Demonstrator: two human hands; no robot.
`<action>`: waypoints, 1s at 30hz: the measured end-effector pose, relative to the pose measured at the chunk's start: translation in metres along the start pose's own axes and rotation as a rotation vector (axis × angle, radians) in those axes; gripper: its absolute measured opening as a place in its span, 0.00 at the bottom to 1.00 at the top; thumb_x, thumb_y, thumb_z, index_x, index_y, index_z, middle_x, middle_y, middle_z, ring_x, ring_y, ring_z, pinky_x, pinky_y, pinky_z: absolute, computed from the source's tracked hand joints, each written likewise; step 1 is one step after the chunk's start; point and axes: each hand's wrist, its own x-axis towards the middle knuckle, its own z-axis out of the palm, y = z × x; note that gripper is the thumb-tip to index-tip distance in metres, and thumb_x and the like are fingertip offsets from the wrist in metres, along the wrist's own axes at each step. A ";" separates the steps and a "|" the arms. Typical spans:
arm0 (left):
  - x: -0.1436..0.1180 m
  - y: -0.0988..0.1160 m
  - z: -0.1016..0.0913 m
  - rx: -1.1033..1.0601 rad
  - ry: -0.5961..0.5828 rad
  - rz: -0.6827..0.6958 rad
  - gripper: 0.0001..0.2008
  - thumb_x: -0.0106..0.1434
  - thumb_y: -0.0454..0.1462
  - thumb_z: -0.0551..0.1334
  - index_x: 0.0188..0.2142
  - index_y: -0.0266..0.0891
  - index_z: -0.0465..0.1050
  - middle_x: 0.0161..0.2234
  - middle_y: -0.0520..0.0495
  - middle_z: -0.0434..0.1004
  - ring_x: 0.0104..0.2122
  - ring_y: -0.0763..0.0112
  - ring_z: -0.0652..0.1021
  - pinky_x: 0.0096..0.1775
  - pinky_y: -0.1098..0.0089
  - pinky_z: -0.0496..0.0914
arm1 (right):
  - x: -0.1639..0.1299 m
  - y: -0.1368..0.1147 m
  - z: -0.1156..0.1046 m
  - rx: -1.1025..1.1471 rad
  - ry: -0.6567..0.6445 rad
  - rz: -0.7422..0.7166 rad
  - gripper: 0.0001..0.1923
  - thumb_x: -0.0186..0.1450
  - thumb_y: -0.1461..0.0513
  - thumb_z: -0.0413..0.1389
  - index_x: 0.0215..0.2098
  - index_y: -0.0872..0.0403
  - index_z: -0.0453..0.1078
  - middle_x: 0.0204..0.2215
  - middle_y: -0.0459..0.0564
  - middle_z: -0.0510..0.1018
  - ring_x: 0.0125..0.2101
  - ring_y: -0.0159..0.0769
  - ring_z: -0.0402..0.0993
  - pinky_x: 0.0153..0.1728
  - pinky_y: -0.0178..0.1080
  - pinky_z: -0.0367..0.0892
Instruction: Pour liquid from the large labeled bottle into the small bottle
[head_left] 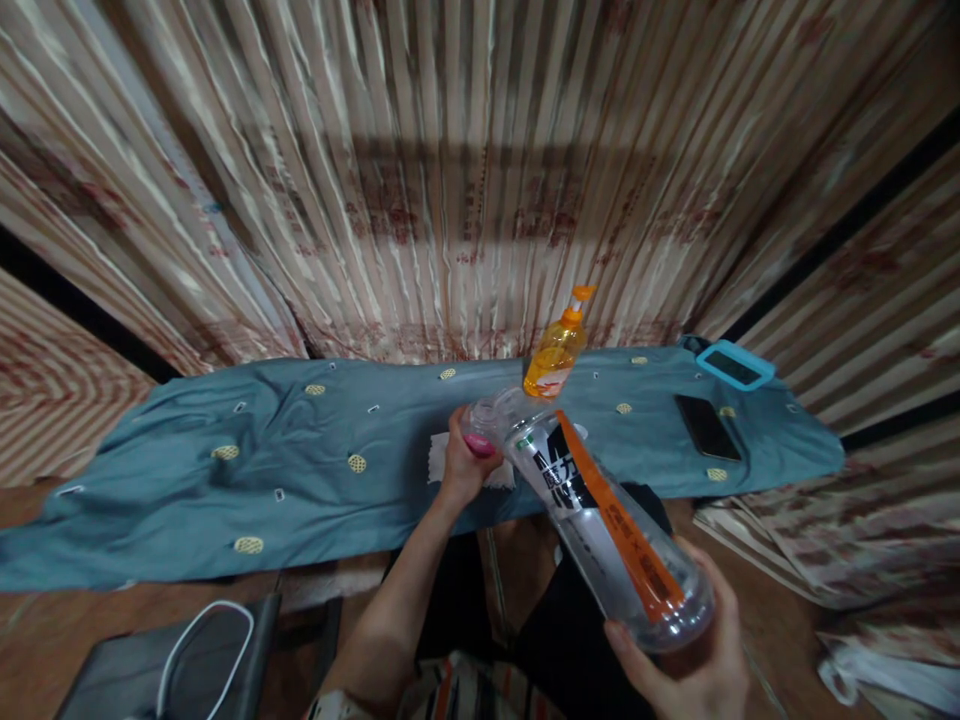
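My right hand (690, 640) is wrapped round the base of a large clear plastic bottle (600, 530) with a silver, black and orange label. The bottle is tilted, its neck end pointing up and left toward my other hand. My left hand (465, 460) grips a small clear plastic bottle (481, 425) with pink near its lower part. The mouths of the two bottles are close together; whether they touch, I cannot tell. Beneath my left hand a white cloth or paper (499, 474) lies on the table. Just beyond stands a yellow pump bottle (555, 355) with an orange top.
A blue-green patterned cloth (172, 470) covers the long narrow table. On its right lie a black phone (706, 427) and a blue-framed device (735, 366). Striped curtains (435, 200) hang behind and at both sides. A dark seat with a white cable (199, 640) is at lower left.
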 end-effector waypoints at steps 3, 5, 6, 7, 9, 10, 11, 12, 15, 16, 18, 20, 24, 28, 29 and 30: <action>0.000 -0.001 0.000 0.019 0.004 0.012 0.46 0.41 0.30 0.76 0.59 0.43 0.62 0.54 0.43 0.79 0.52 0.56 0.81 0.56 0.60 0.74 | 0.001 -0.006 0.002 -0.041 0.008 -0.048 0.45 0.51 0.48 0.73 0.61 0.52 0.65 0.58 0.56 0.72 0.55 0.46 0.75 0.54 0.41 0.72; 0.000 -0.002 0.000 0.011 0.005 0.025 0.46 0.41 0.30 0.76 0.59 0.43 0.62 0.54 0.43 0.79 0.52 0.56 0.82 0.56 0.59 0.74 | 0.001 -0.004 0.002 -0.051 -0.002 -0.073 0.44 0.54 0.48 0.72 0.63 0.52 0.64 0.59 0.56 0.72 0.56 0.44 0.75 0.55 0.40 0.71; 0.000 -0.002 0.000 0.003 0.004 0.032 0.45 0.41 0.30 0.76 0.59 0.43 0.62 0.54 0.42 0.79 0.52 0.56 0.82 0.56 0.59 0.74 | 0.001 -0.001 0.001 -0.053 -0.017 -0.087 0.43 0.54 0.49 0.72 0.63 0.51 0.63 0.59 0.56 0.72 0.56 0.44 0.75 0.54 0.39 0.72; 0.000 -0.002 0.000 -0.005 0.003 0.037 0.45 0.41 0.31 0.76 0.58 0.43 0.62 0.53 0.42 0.80 0.52 0.56 0.82 0.56 0.58 0.74 | 0.002 0.002 0.000 -0.056 -0.033 -0.104 0.43 0.54 0.50 0.72 0.63 0.51 0.63 0.59 0.56 0.73 0.56 0.44 0.76 0.53 0.39 0.73; 0.000 -0.003 0.000 -0.021 0.000 0.042 0.45 0.41 0.31 0.76 0.58 0.42 0.62 0.53 0.42 0.80 0.51 0.55 0.82 0.56 0.58 0.74 | 0.003 0.010 -0.004 -0.068 -0.062 -0.143 0.44 0.54 0.51 0.73 0.63 0.51 0.63 0.58 0.57 0.73 0.54 0.44 0.77 0.50 0.38 0.75; -0.001 -0.003 0.000 -0.027 -0.002 0.043 0.45 0.41 0.32 0.76 0.58 0.42 0.62 0.53 0.41 0.79 0.52 0.55 0.82 0.56 0.57 0.75 | 0.004 0.013 -0.007 -0.074 -0.073 -0.164 0.44 0.53 0.52 0.73 0.63 0.52 0.64 0.58 0.57 0.74 0.53 0.44 0.78 0.49 0.38 0.76; -0.001 -0.004 0.000 -0.029 -0.005 0.041 0.45 0.41 0.32 0.76 0.58 0.42 0.61 0.54 0.41 0.79 0.52 0.54 0.82 0.56 0.57 0.74 | 0.005 0.015 -0.009 -0.079 -0.078 -0.184 0.44 0.53 0.53 0.73 0.63 0.51 0.64 0.57 0.57 0.74 0.52 0.43 0.79 0.47 0.38 0.76; -0.001 -0.004 0.000 -0.030 -0.007 0.037 0.45 0.41 0.32 0.76 0.58 0.41 0.61 0.54 0.40 0.79 0.52 0.54 0.81 0.56 0.56 0.74 | 0.006 0.017 -0.011 -0.088 -0.081 -0.201 0.44 0.53 0.53 0.74 0.63 0.51 0.64 0.57 0.57 0.74 0.52 0.44 0.79 0.47 0.38 0.77; -0.001 -0.005 0.000 -0.032 -0.001 0.025 0.46 0.42 0.33 0.76 0.59 0.41 0.60 0.54 0.40 0.79 0.53 0.53 0.81 0.56 0.56 0.74 | 0.007 0.019 -0.015 -0.128 -0.093 -0.270 0.47 0.54 0.54 0.73 0.67 0.51 0.61 0.58 0.58 0.73 0.54 0.45 0.78 0.49 0.40 0.77; -0.001 -0.005 0.000 -0.033 0.002 0.024 0.46 0.42 0.34 0.77 0.59 0.41 0.60 0.54 0.40 0.79 0.53 0.54 0.81 0.56 0.56 0.74 | 0.007 0.019 -0.015 -0.144 -0.098 -0.298 0.47 0.55 0.54 0.72 0.68 0.51 0.60 0.59 0.59 0.73 0.54 0.45 0.78 0.50 0.40 0.77; -0.001 -0.005 0.001 -0.028 0.007 0.025 0.47 0.41 0.34 0.78 0.59 0.42 0.60 0.54 0.41 0.79 0.53 0.54 0.81 0.57 0.56 0.74 | 0.007 0.020 -0.015 -0.164 -0.108 -0.337 0.48 0.56 0.54 0.72 0.70 0.51 0.59 0.59 0.59 0.72 0.55 0.44 0.78 0.51 0.39 0.76; -0.001 -0.004 0.001 -0.022 0.008 0.027 0.46 0.41 0.33 0.77 0.59 0.43 0.61 0.54 0.41 0.79 0.53 0.55 0.82 0.57 0.57 0.74 | 0.006 0.022 -0.016 -0.156 -0.117 -0.341 0.48 0.57 0.54 0.72 0.70 0.50 0.58 0.60 0.59 0.72 0.56 0.43 0.77 0.51 0.38 0.76; -0.001 -0.004 0.001 -0.054 -0.010 0.038 0.46 0.41 0.32 0.77 0.59 0.43 0.61 0.53 0.42 0.79 0.52 0.55 0.82 0.57 0.56 0.74 | 0.007 0.023 -0.020 -0.120 -0.119 -0.295 0.48 0.56 0.54 0.72 0.70 0.49 0.59 0.60 0.59 0.72 0.56 0.43 0.77 0.49 0.37 0.76; -0.001 -0.004 0.000 -0.052 -0.016 0.025 0.46 0.41 0.32 0.77 0.59 0.41 0.61 0.54 0.40 0.78 0.52 0.54 0.81 0.58 0.55 0.74 | 0.009 0.020 -0.021 -0.128 -0.105 -0.281 0.47 0.56 0.54 0.72 0.69 0.48 0.60 0.58 0.58 0.74 0.54 0.44 0.79 0.46 0.37 0.77; -0.001 -0.004 0.000 -0.053 -0.019 0.023 0.46 0.41 0.33 0.78 0.59 0.41 0.61 0.54 0.40 0.78 0.53 0.54 0.81 0.58 0.55 0.73 | 0.010 0.019 -0.021 -0.131 -0.106 -0.287 0.46 0.56 0.53 0.72 0.69 0.48 0.61 0.58 0.57 0.74 0.54 0.44 0.79 0.46 0.36 0.77; -0.001 -0.004 0.000 -0.056 -0.022 0.021 0.47 0.41 0.35 0.78 0.59 0.41 0.61 0.55 0.40 0.77 0.53 0.54 0.81 0.59 0.55 0.73 | 0.010 0.018 -0.020 -0.132 -0.104 -0.288 0.46 0.56 0.53 0.72 0.69 0.48 0.61 0.58 0.57 0.75 0.53 0.44 0.79 0.46 0.37 0.77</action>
